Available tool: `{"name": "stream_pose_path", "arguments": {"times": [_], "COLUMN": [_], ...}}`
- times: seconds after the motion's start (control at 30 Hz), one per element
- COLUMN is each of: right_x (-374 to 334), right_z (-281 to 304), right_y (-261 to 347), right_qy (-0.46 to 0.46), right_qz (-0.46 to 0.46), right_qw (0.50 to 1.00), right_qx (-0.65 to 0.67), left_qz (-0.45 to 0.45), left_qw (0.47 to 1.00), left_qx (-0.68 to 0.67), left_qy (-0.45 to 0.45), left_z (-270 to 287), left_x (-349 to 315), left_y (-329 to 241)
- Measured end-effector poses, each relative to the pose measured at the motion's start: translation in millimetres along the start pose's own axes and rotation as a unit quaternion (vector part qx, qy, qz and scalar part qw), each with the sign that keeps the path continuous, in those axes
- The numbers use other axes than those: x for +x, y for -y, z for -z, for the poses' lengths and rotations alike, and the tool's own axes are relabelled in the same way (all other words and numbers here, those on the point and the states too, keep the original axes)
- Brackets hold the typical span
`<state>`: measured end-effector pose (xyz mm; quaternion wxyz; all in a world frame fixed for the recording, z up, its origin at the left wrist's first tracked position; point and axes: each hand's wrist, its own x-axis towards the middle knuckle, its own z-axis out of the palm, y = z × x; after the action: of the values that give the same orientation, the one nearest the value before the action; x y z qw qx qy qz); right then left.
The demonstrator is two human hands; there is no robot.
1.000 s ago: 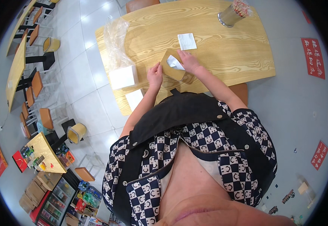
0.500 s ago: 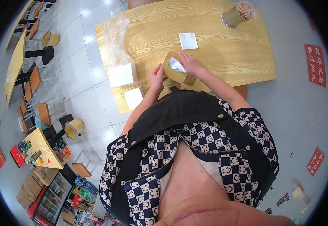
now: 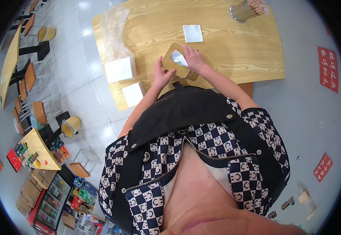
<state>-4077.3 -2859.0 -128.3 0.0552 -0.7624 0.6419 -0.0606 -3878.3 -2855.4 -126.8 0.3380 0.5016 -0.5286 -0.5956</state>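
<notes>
A yellowish-tan tissue box [image 3: 183, 71] is tilted in front of me at the near edge of the wooden table. White tissue [image 3: 178, 58] shows in the opening of its top. My left hand [image 3: 162, 74] grips the box's left side, thumb toward the near edge. At the opening's right side is my right hand [image 3: 194, 60], its bent fingers closed on the tissue's edge; the fingertips are partly hidden. To the left of the box are a thick white stack of napkins [image 3: 120, 69] and a smaller stack [image 3: 133, 94]. One folded napkin [image 3: 193, 33] lies beyond the box.
Crumpled clear plastic wrapping [image 3: 115, 31] lies at the table's left, behind the thick stack. A metal holder [image 3: 242, 11] of wrapped sticks stands at the far right of the wooden table [image 3: 237, 51]. Stools, yellow bins [image 3: 71, 126] and a drinks fridge [image 3: 55, 199] are on the left.
The box has turned in my hands, its top now facing me more fully. My left thumb has come round onto its near edge, and my right fingers have shifted at the opening.
</notes>
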Motion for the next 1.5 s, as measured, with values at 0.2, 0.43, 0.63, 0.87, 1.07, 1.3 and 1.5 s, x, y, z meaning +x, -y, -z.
{"name": "stream_pose_path", "arguments": {"times": [0.2, 0.43, 0.63, 0.87, 1.07, 1.3, 1.5], "right_x": [4, 9, 29, 80, 86, 85, 91], "right_z": [7, 4, -34, -17, -85, -56, 29], "right_y": [3, -8, -87, -90, -159, -128, -63], "right_qy": [0.019, 0.01, -0.051, 0.044, 0.094, -0.003, -0.056], "right_qz": [-0.022, -0.05, -0.303, -0.401, -0.41, -0.399, -0.331], "right_qw": [0.996, 0.969, 0.906, 0.911, 0.879, 0.857, 0.608], "right_qx": [0.087, 0.242, 0.29, 0.083, 0.224, 0.325, 0.719], "left_qz": [0.024, 0.056, -0.052, 0.032, 0.356, 0.397, 0.325], "left_qw": [0.996, 0.998, 0.976, 0.852, 0.925, 0.911, 0.925], "left_qx": [0.088, 0.007, 0.167, 0.371, 0.029, -0.036, -0.065], "left_qy": [0.007, -0.028, -0.128, -0.368, -0.128, -0.108, -0.185], "left_z": [8, 13, 50, 154, 179, 171, 159], "left_x": [13, 12, -47, -102, -91, -88, -98], "left_y": [15, 21, -14, 24, 18, 18, 36]}}
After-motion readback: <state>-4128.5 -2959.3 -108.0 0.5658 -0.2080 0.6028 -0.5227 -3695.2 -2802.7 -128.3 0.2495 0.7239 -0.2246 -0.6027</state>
